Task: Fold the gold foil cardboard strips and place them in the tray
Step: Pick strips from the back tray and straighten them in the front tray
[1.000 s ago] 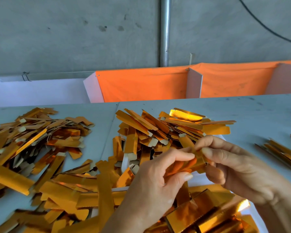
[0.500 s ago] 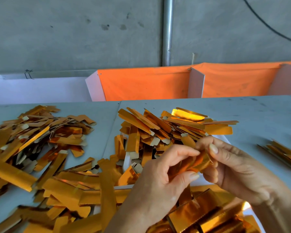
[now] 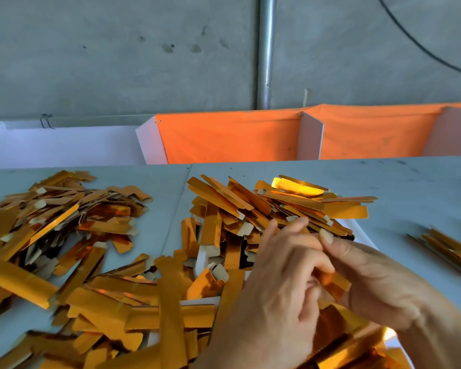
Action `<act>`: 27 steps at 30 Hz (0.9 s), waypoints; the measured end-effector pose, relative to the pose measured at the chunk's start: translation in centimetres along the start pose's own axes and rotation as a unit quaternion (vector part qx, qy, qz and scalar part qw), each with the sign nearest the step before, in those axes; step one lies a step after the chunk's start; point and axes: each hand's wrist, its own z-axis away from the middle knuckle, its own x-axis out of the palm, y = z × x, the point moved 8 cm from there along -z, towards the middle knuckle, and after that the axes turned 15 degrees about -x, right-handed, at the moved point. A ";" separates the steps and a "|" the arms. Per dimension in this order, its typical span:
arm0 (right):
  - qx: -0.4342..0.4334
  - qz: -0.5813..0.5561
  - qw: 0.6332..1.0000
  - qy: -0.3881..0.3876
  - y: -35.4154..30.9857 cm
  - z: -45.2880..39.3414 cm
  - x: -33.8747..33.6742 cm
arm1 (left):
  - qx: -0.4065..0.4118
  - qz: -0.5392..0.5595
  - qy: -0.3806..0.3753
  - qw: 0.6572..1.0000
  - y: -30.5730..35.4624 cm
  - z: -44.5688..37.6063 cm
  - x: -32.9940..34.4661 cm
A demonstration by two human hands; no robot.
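Note:
Both hands meet low in the middle of the frame around one gold foil strip (image 3: 333,282). My left hand (image 3: 274,294) curls its fingers round the strip's left part, and my right hand (image 3: 370,278) pinches the right part between thumb and fingers. Most of the strip is hidden by the fingers. Behind the hands a white tray (image 3: 357,227) holds a heap of gold strips (image 3: 264,206). Only the tray's edges show under the heap.
A large loose pile of gold strips (image 3: 59,225) covers the grey table's left side, and more strips (image 3: 133,310) lie in front. A few strips (image 3: 447,246) sit at the right edge. Orange-lined white bins (image 3: 229,137) stand behind the table against a concrete wall.
The hands have shifted slightly down and closer together. My left fingers have curled further over the strip, and my right fingertip now rests against the left hand's fingers.

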 end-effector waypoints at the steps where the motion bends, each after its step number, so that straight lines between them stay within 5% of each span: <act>1: -0.020 0.002 1.000 0.003 -0.4 0.0 -0.3 | -0.013 0.016 -0.009 1.000 0.1 0.1 0.0; 5: -0.064 0.015 0.998 0.006 -1.5 -0.2 -0.4 | -0.072 0.132 0.034 0.988 0.0 0.3 -1.4; 9: -0.067 0.076 0.994 0.035 -0.8 -0.4 -0.6 | -0.213 0.299 0.080 0.927 -4.1 0.3 -2.2; 13: -0.069 0.235 0.969 0.017 -0.4 -0.5 0.7 | -0.241 0.227 0.000 0.944 -4.8 0.1 -0.4; 19: -0.015 0.514 0.854 0.078 -0.8 -0.3 0.7 | -0.257 0.143 0.045 0.955 -5.5 0.0 -0.7; 21: -0.021 0.536 0.841 0.074 -1.3 -0.2 1.2 | -0.270 0.132 0.060 0.952 -5.7 0.0 -0.9; 25: -0.145 0.489 0.851 0.124 -3.8 0.4 1.4 | -0.292 0.079 0.127 0.945 -5.8 0.4 -1.8; 27: -0.234 0.500 0.822 0.142 -5.4 0.9 1.7 | -0.272 0.032 0.153 0.949 -5.2 0.5 -2.3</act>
